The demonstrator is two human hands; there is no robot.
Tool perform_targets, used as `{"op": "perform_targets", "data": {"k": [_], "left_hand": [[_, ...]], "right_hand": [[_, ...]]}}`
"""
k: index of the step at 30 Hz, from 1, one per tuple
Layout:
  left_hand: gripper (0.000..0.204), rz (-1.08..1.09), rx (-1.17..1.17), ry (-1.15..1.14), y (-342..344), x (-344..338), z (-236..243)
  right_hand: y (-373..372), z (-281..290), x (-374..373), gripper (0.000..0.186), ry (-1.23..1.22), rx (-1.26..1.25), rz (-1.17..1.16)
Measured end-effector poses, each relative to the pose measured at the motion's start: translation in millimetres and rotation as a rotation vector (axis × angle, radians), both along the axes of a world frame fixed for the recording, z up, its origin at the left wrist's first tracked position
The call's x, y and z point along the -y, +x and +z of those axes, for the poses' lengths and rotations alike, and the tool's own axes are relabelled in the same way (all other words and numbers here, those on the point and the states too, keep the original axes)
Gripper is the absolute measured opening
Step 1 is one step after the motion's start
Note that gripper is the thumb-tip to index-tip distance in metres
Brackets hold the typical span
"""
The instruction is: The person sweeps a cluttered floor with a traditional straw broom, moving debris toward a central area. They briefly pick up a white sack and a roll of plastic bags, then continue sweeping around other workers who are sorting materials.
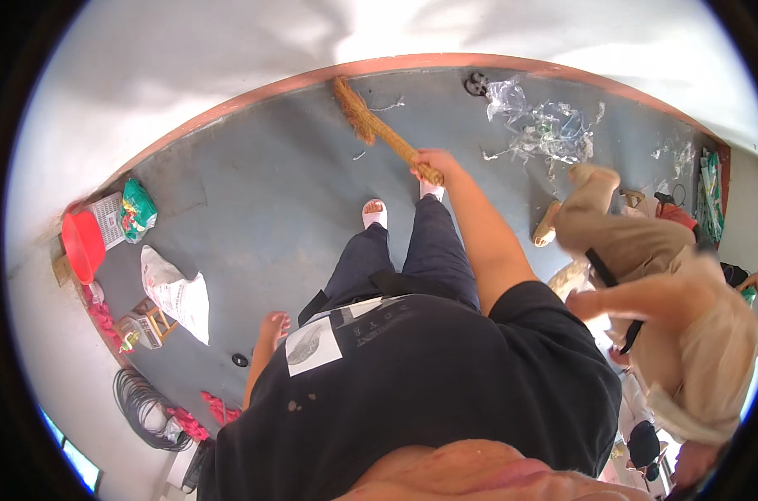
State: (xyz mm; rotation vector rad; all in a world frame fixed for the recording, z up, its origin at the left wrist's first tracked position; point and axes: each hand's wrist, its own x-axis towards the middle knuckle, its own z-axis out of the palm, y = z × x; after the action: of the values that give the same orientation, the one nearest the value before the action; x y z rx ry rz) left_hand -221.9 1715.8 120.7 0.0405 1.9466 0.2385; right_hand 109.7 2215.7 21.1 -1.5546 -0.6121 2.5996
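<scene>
Slanting across upper centre: one broom [387, 136], near end wrapped by the fingers of the right hand [433, 161], apparently for reach toward the wall [253, 50]. Left hand [274, 324], left of centre: fingers loosely bent, seemingly empty, perhaps aside for balance. Plastic scraps [554, 138], upper right. Sack [178, 292], left.

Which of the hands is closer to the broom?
Right. The right hand grips the broom near its handle end; the left hand is apart from it, beside the body.
</scene>
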Motion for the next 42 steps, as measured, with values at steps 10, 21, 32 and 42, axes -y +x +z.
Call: {"op": "perform_targets", "data": {"k": [10, 21, 32, 42], "left_hand": [[0.027, -0.107, 0.129, 0.086, 95.1, -191.0, 33.1], [0.026, -0.322, 0.118, 0.09, 81.2, -227.1, 18.5], [0.024, -0.284, 0.174, 0.14, 11.4, -188.8, -4.2], [0.022, -0.214, 0.124, -0.057, -104.8, -89.5, -19.0]], "right_hand": [[274.5, 30.0, -55.8, 0.029, -0.228, 0.121, -0.606], [393.8, 77.7, -20.0, 0.042, 0.087, 0.279, -0.833], [106.0, 67.1, 108.5, 0.047, -0.103, 0.012, -0.264], [59.2, -14.3, 135.0, 0.032, -0.202, 0.099, -0.187]]}}
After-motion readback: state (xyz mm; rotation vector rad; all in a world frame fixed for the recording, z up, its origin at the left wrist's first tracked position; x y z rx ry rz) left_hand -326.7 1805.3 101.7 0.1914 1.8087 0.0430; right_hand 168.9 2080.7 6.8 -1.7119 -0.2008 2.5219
